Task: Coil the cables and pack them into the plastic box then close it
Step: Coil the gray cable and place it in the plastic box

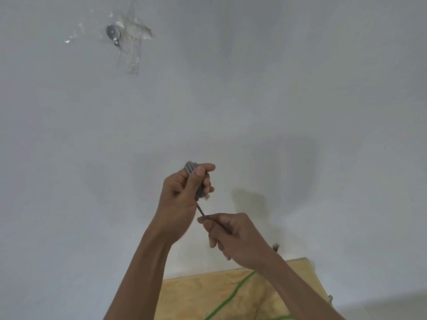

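Observation:
Both hands are raised in front of a white wall. My left hand (182, 195) is closed around a bundle of grey cable (192, 167), folded into several loops that stick out above the thumb. A single strand of the same cable runs down and right from the bundle into my right hand (233, 236), which pinches it between thumb and fingers. The strand is short and taut between the hands. No plastic box is in view.
A plywood tabletop (208, 294) shows at the bottom, with a green cable (231, 296) lying across it. On the wall at upper left a small metal fitting (112, 33) sits under strips of clear tape.

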Tool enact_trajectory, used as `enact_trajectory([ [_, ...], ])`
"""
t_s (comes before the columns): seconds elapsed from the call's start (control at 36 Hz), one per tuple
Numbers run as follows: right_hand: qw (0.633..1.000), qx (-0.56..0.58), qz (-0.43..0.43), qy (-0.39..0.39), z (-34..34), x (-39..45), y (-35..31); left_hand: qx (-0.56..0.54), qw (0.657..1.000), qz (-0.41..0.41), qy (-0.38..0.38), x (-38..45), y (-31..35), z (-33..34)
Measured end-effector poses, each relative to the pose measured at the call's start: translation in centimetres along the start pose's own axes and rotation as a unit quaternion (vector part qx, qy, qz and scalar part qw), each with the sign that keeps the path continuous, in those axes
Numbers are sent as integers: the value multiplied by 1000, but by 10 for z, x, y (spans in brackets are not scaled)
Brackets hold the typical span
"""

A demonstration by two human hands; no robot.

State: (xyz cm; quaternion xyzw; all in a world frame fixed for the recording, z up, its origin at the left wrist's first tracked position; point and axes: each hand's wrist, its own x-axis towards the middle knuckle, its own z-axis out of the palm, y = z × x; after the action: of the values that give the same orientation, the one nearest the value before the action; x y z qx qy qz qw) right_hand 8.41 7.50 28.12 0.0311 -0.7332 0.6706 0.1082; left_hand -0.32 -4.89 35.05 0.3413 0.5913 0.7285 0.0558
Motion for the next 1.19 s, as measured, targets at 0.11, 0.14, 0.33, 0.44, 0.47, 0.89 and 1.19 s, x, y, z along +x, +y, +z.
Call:
enact_trajectory([
  [0.11,987,-152,-44,4,0,-3,-8,204,979,1,9,3,-11,-11],
  [0.14,983,-174,-50,11,-1,-3,-12,236,972,-12,-1,0,-16,-12],
  [0.33,980,-174,-94,11,-33,13,-44,146,977,-114,-106,-40,-38,-5],
  [0.44,989,-98,-110,31,-50,29,-49,-7,978,-174,-114,-53,-31,8],
  [0.47,991,-66,-109,31,-52,31,-49,-58,975,-179,-117,-54,-29,12],
  [0.89,998,-59,10,-1,-5,-6,23,-289,944,-149,-60,-28,-10,21],
  [1.19,952,-261,-157,10,-16,-10,-43,39,989,-131,-57,-29,-29,-4],
])
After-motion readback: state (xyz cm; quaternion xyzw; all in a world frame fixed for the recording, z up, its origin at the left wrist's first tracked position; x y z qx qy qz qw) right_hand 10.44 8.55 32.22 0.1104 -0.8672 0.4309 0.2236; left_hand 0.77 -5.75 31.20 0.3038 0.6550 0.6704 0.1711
